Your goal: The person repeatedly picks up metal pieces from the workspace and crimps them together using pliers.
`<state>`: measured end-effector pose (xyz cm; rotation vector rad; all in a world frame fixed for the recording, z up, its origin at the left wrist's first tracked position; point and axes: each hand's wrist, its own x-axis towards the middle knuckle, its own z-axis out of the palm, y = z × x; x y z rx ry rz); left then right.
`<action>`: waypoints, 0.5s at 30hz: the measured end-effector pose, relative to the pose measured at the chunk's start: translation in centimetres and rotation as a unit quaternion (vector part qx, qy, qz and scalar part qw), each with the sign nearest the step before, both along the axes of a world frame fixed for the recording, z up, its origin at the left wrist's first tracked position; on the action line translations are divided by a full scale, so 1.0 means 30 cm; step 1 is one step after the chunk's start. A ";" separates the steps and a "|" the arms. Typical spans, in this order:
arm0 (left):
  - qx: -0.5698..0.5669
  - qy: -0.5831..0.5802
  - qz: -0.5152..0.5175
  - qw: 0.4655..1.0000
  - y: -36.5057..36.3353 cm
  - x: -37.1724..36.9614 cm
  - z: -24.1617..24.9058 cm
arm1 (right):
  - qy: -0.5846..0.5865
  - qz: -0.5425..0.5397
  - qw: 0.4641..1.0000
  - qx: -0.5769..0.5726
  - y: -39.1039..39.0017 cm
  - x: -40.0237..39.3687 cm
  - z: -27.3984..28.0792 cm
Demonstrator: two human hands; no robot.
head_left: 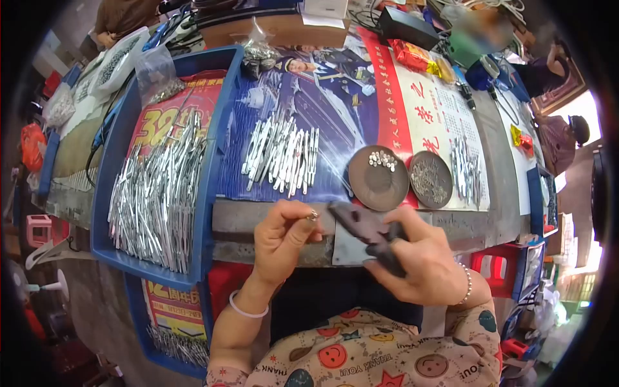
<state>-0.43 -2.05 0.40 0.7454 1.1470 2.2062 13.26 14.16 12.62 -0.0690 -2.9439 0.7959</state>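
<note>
My left hand (282,238) pinches a small metal piece (313,215) between thumb and fingers at the table's front edge. Just to its right, my right hand (419,258) grips dark pliers (364,229), whose jaws point toward the metal piece and nearly touch it. Behind the hands, a loose pile of silver metal strips (282,155) lies on the poster-covered table (387,122). Two round brown dishes stand to the right: the left dish (378,178) holds a few small shiny parts, the right dish (431,179) holds many tiny ones.
A blue tray (206,193) full of silver strips stands at the left. More strips (465,169) lie right of the dishes. Plastic bags (155,71), a cardboard box (277,29), cables and snack packets crowd the far side. Other people sit at the back and right.
</note>
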 end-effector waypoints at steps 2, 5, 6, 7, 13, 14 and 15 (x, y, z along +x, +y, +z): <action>0.016 -0.051 -0.021 0.998 -0.020 0.017 0.015 | 0.039 -0.015 0.999 -0.016 0.010 0.050 -0.021; -0.024 -0.128 -0.051 0.990 -0.069 0.080 0.041 | -0.046 -0.012 0.999 -0.008 -0.008 0.136 -0.057; -0.025 -0.162 -0.061 0.985 -0.081 0.102 0.041 | -0.057 -0.008 0.998 -0.009 -0.022 0.163 -0.080; -0.026 -0.196 -0.070 0.978 -0.094 0.127 0.041 | -0.051 0.006 0.999 -0.014 -0.027 0.187 -0.102; -0.078 -0.265 -0.080 0.958 -0.123 0.263 0.051 | -0.039 0.053 0.998 -0.009 -0.043 0.312 -0.172; -0.086 -0.264 -0.082 0.957 -0.120 0.279 0.057 | -0.039 0.060 0.997 -0.008 -0.040 0.324 -0.172; -0.094 -0.260 -0.082 0.958 -0.118 0.294 0.060 | -0.044 0.061 0.997 -0.005 -0.038 0.338 -0.173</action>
